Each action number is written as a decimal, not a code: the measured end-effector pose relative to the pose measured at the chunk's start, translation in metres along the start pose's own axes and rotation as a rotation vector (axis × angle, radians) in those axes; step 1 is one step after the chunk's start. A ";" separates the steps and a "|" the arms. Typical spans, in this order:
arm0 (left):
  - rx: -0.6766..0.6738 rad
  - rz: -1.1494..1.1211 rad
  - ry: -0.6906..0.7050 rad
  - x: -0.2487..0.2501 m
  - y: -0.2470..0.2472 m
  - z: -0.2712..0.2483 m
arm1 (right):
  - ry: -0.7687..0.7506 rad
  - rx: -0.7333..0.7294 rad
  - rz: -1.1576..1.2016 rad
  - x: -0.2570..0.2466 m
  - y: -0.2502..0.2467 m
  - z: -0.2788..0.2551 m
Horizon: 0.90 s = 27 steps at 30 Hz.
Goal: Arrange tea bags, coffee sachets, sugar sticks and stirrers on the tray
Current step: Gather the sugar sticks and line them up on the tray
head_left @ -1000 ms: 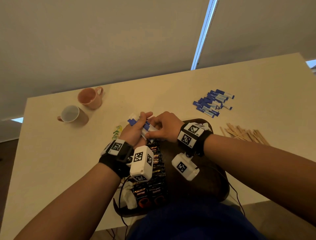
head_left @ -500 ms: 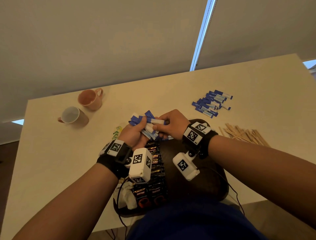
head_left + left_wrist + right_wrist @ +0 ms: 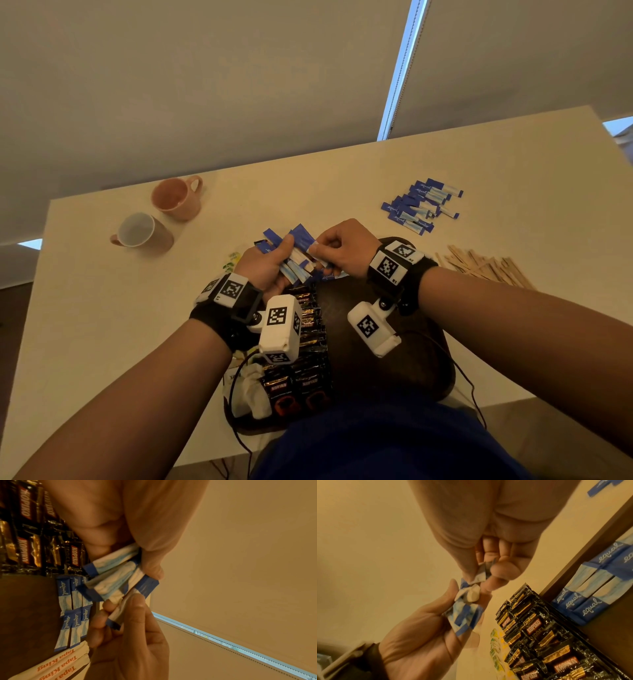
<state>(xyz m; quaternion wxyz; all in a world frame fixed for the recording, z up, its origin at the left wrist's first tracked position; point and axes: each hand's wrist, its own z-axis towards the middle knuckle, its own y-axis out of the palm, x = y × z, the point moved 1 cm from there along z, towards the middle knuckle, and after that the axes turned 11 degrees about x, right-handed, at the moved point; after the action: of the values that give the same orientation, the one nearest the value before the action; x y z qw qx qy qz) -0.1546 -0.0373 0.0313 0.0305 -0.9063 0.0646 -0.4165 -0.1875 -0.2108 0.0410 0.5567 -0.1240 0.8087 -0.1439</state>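
- the left hand holds a fanned bunch of sugar sticks above the far edge of the tray; its thumb is pressed over the bunch and its fingers are curled beneath it
- the right hand pinches a single sugar stick between thumb and forefinger at the edge of the bunch; the other fingers are curled in
- on the dark tray, two short rows of sugar sticks laid flat lie just past the coffee sachets; the black sachets run in rows along the tray's left part
- white tea bags sit at the tray's near left corner, touching the sachets
- on the worktop, a loose pile of sugar sticks lies well to the right and farther off; wooden stirrers lie heaped beside the tray's right edge
- two mugs stand close together at the far left; a green and yellow packet lies just left of the left hand
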 end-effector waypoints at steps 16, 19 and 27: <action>-0.140 -0.254 -0.075 0.003 -0.007 0.007 | -0.221 -0.259 -0.997 0.079 -0.003 -0.008; -0.134 -0.270 -0.079 0.003 -0.006 0.005 | -0.277 -0.347 -1.102 0.091 -0.001 -0.013; -0.150 -0.291 -0.106 0.001 -0.003 0.004 | -0.161 -0.307 -1.006 0.093 -0.003 -0.015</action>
<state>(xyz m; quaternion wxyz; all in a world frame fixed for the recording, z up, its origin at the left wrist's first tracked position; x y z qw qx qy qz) -0.1504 -0.0345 0.0295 -0.0944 -0.9265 -0.0382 -0.3623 -0.2342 -0.2460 -0.0335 0.4545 -0.5872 0.6159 -0.2632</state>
